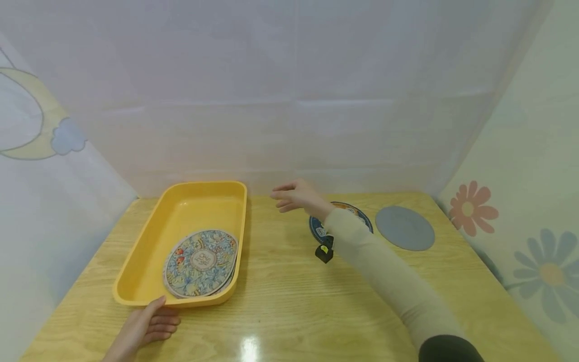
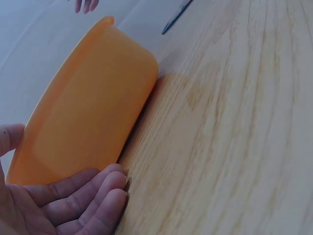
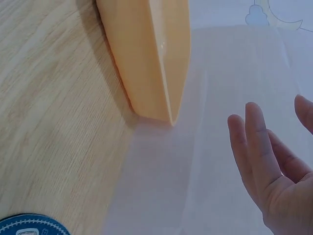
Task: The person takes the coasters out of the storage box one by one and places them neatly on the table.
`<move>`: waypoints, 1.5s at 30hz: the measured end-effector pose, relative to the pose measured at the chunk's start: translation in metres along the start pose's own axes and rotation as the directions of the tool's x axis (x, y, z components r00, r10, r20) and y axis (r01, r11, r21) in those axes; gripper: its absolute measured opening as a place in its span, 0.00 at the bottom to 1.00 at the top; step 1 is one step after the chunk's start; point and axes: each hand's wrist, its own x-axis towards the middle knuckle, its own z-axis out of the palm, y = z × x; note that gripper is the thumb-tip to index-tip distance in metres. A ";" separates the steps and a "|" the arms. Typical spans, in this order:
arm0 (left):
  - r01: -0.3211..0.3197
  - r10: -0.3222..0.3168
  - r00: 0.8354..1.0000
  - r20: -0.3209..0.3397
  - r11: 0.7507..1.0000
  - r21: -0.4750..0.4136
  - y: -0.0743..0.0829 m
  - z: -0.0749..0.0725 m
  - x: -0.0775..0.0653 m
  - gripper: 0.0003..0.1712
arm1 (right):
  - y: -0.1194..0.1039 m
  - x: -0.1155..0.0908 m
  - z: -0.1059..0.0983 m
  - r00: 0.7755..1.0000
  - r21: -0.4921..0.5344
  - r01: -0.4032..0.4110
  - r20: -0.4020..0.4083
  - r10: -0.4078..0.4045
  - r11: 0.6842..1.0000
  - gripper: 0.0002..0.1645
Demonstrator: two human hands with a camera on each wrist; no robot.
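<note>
A yellow tray [image 1: 149, 241] stands at the left of the table. My left hand [image 1: 147, 324] holds its front edge, the thumb at the rim and the fingers bent against the outer wall. In the left wrist view the fingers [image 2: 105, 196] sit low on that wall, by the tabletop. Inside the tray, a round patterned mat [image 1: 190, 274] overlaps another disc, mostly hidden. My right hand [image 1: 296, 197] is raised in the air right of the tray, fingers loosely extended and holding nothing. Below its forearm lies a dark blue round mat [image 1: 357, 213], partly covered by the sleeve.
A grey round mat [image 1: 404, 228] lies at the table's back right. A small black object [image 1: 324, 252] with a yellow-green mark shows beside the right sleeve. White cloth [image 1: 289, 141] hangs behind the wooden table [image 1: 280, 281], and printed cloths hang at both sides.
</note>
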 end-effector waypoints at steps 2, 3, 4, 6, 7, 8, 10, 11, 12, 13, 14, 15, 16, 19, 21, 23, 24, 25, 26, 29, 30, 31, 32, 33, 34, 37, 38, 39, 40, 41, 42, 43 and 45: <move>-0.007 0.007 1.000 0.012 1.000 -0.003 -0.001 0.000 -0.001 0.37 | -0.004 0.002 0.004 1.000 -0.006 -0.004 0.009 0.005 1.000 0.25; -0.011 0.011 1.000 0.019 1.000 -0.002 -0.001 -0.001 -0.001 0.37 | -0.006 0.003 0.005 1.000 -0.011 -0.006 0.011 0.006 1.000 0.25; -0.013 0.013 1.000 0.020 1.000 -0.001 -0.001 -0.001 -0.002 0.36 | -0.007 0.003 0.007 1.000 -0.019 -0.004 0.015 0.004 1.000 0.24; -0.012 0.012 1.000 0.018 1.000 0.000 -0.001 -0.001 -0.002 0.37 | -0.011 0.005 0.010 1.000 -0.039 0.007 0.021 -0.006 0.999 0.23; -0.011 0.011 1.000 0.014 1.000 0.000 0.000 -0.001 -0.002 0.37 | -0.013 0.006 0.011 1.000 -0.052 0.014 0.024 -0.013 0.999 0.23; -0.010 0.010 1.000 0.007 1.000 0.001 0.000 0.000 -0.002 0.37 | -0.016 0.007 0.012 1.000 -0.064 0.019 0.026 -0.017 0.998 0.23; -0.005 0.005 1.000 -0.006 1.000 0.003 0.001 0.001 -0.001 0.37 | -0.020 0.010 0.015 0.999 -0.082 0.020 0.027 -0.018 0.996 0.23; -0.002 0.002 1.000 -0.014 1.000 0.003 0.002 0.002 -0.001 0.37 | -0.022 0.011 0.016 1.000 -0.090 0.019 0.026 -0.016 0.996 0.23; 0.002 -0.001 1.000 -0.020 1.000 0.002 0.003 0.002 -0.001 0.37 | -0.025 0.012 0.018 1.000 -0.098 0.018 0.026 -0.015 0.995 0.23; 0.005 -0.005 1.000 -0.028 1.000 0.001 0.003 0.003 0.000 0.38 | -0.027 0.013 0.020 1.000 -0.108 0.016 0.024 -0.013 0.994 0.23; 0.009 -0.009 0.999 -0.035 1.000 0.000 0.003 0.004 0.000 0.38 | -0.029 0.015 0.021 1.000 -0.111 0.012 0.021 -0.009 0.994 0.23; 0.010 -0.010 0.999 -0.041 1.000 -0.001 0.004 0.004 0.001 0.38 | -0.030 0.016 0.023 1.000 -0.113 0.013 0.023 -0.010 0.994 0.23; 0.011 -0.011 0.999 -0.047 1.000 -0.001 0.004 0.005 0.001 0.38 | -0.032 0.018 0.024 1.000 -0.117 0.015 0.026 -0.012 0.993 0.23; 0.005 -0.005 0.999 -0.051 1.000 -0.003 0.004 0.006 0.002 0.38 | -0.033 0.022 0.029 0.999 -0.113 0.022 0.049 -0.016 0.993 0.24; -0.001 0.001 0.999 -0.052 1.000 -0.001 0.004 0.007 0.002 0.38 | -0.034 0.026 0.033 0.997 -0.089 0.025 0.072 -0.018 0.996 0.24; -0.001 0.000 0.998 -0.059 1.000 -0.004 0.005 0.008 0.002 0.38 | -0.035 0.028 0.037 0.996 -0.064 0.025 0.088 -0.019 0.998 0.25; -0.002 0.001 0.998 -0.063 1.000 -0.003 0.005 0.008 0.002 0.38 | -0.035 0.030 0.038 0.995 -0.050 0.027 0.095 -0.022 0.998 0.25; 0.001 -0.001 0.997 -0.072 1.000 -0.004 0.005 0.009 0.002 0.38 | -0.035 0.031 0.040 0.995 -0.042 0.030 0.099 -0.026 0.999 0.25; 0.001 -0.002 0.997 -0.081 1.000 -0.004 0.006 0.010 0.003 0.38 | -0.036 0.032 0.042 0.995 -0.043 0.034 0.099 -0.029 0.999 0.25; 0.002 -0.002 0.994 -0.109 1.000 0.002 0.007 0.012 0.003 0.38 | -0.038 0.035 0.047 0.994 -0.048 0.042 0.098 -0.037 0.998 0.25; 0.003 -0.002 0.993 -0.117 1.000 0.004 0.007 0.012 0.003 0.38 | -0.038 0.036 0.048 0.994 -0.053 0.044 0.100 -0.038 0.998 0.26; 0.004 -0.003 0.992 -0.123 1.000 0.005 0.008 0.012 0.003 0.38 | -0.038 0.037 0.050 0.994 -0.059 0.043 0.099 -0.037 0.997 0.26; 0.004 -0.003 0.992 -0.126 1.000 0.007 0.008 0.012 0.003 0.38 | -0.039 0.038 0.052 0.995 -0.061 0.042 0.098 -0.036 0.997 0.26; 0.006 -0.005 0.992 -0.129 1.000 0.010 0.008 0.012 0.003 0.38 | -0.039 0.039 0.053 0.995 -0.060 0.041 0.098 -0.035 0.997 0.26; 0.006 -0.005 0.991 -0.134 1.000 0.008 0.008 0.012 0.003 0.38 | -0.039 0.040 0.055 0.994 -0.055 0.039 0.099 -0.034 0.998 0.26; 0.007 -0.006 0.992 -0.129 1.000 0.009 0.009 0.011 0.002 0.39 | -0.038 0.041 0.062 0.994 -0.038 0.038 0.106 -0.034 0.999 0.25; 0.007 -0.005 0.992 -0.127 1.000 0.009 0.008 0.010 0.002 0.39 | -0.038 0.042 0.064 0.993 -0.029 0.041 0.111 -0.037 0.999 0.25; 0.006 -0.004 0.992 -0.124 1.000 0.009 0.008 0.009 0.001 0.39 | -0.038 0.042 0.067 0.993 -0.020 0.043 0.115 -0.040 0.999 0.25; 0.009 -0.008 0.993 -0.119 1.000 0.007 0.007 0.009 0.001 0.39 | -0.037 0.043 0.070 0.992 -0.014 0.042 0.119 -0.040 0.999 0.25; 0.012 -0.011 0.994 -0.112 1.000 0.008 0.007 0.008 0.000 0.39 | -0.037 0.043 0.073 0.992 -0.009 0.039 0.123 -0.038 0.999 0.25; 0.013 -0.012 0.995 -0.103 1.000 0.008 0.006 0.008 -0.001 0.39 | -0.036 0.044 0.076 0.992 -0.006 0.037 0.125 -0.036 0.999 0.25; 0.015 -0.015 0.995 -0.101 1.000 0.006 0.006 0.008 -0.001 0.39 | -0.035 0.044 0.079 0.992 -0.010 0.031 0.125 -0.030 0.999 0.26; 0.022 -0.022 0.995 -0.093 1.000 0.001 0.005 0.008 -0.002 0.39 | -0.033 0.045 0.085 0.992 -0.013 0.016 0.125 -0.014 1.000 0.26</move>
